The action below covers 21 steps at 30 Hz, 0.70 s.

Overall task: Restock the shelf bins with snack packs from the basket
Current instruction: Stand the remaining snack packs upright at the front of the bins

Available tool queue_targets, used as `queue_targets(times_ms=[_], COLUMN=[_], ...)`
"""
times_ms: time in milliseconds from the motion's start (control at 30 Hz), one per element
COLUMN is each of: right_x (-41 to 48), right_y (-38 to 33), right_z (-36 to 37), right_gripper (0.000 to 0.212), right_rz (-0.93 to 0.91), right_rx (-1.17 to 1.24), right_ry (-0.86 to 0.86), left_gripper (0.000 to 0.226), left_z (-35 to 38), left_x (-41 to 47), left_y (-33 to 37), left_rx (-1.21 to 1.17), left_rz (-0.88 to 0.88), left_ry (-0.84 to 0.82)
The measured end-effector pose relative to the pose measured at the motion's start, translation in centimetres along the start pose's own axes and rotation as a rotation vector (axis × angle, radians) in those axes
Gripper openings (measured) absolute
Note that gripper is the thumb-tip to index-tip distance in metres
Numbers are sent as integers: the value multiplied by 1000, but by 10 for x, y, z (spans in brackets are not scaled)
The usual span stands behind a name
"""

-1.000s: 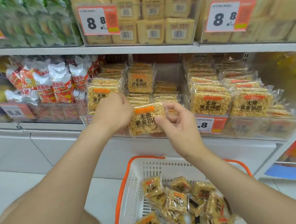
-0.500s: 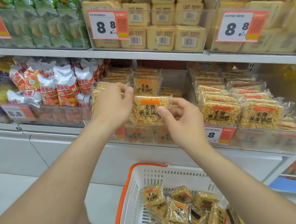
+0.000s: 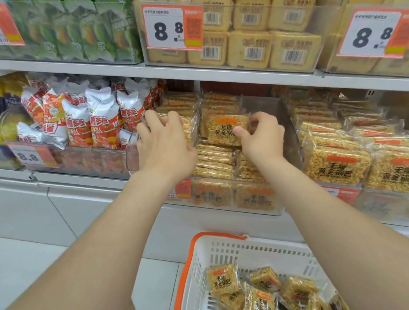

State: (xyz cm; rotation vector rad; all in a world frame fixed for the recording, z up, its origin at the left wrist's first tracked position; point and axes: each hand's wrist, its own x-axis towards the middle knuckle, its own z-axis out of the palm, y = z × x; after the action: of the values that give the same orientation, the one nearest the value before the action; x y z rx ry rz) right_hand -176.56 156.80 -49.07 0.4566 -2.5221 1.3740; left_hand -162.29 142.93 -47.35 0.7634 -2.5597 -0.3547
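Shelf tag (image 3: 172, 26) reads 8.8; right hand (image 3: 261, 137) fingers (image 3: 240, 130) pinch 无糖黄金锅巴 pack (image 3: 224, 128); left hand (image 3: 164, 144) fingers (image 3: 175, 118) grip neighbouring pack (image 3: 190, 130).

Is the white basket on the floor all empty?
No, the basket has a heap of golden snack packs lying inside it.

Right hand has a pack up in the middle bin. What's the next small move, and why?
Probably lower the pack onto the flat stack beneath and let go. The right hand pinches it upright above that stack inside the clear bin, while the left hand holds the neighbouring pack. More packs wait in the basket.
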Motion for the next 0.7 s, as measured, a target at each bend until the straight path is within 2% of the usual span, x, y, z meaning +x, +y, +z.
queue_targets(times_ms=[133, 267, 367, 533, 633, 700], right_x=[9, 14, 10, 13, 2, -13], right_y=[-9, -11, -4, -5, -9, -13], right_z=[10, 8, 12, 0, -7, -15], right_gripper=[36, 51, 51, 54, 54, 43], right_rz=[-36, -14, -62, -53, -75, -138], right_rx=[-85, -36, -94, -124, -217, -113], right_ry=[-71, -33, -28, -148, -59, -9], left_gripper=[47, 48, 50, 56, 51, 35], left_z=[2, 3, 4, 4, -1, -6], left_x=[2, 3, 3, 2, 0, -5], left_y=[3, 3, 4, 7, 13, 20], left_rx=[3, -4, -34, -92, -164, -224], left_rz=[-6, -7, 6, 31, 93, 145], left_ry=[5, 6, 21, 104, 158, 114])
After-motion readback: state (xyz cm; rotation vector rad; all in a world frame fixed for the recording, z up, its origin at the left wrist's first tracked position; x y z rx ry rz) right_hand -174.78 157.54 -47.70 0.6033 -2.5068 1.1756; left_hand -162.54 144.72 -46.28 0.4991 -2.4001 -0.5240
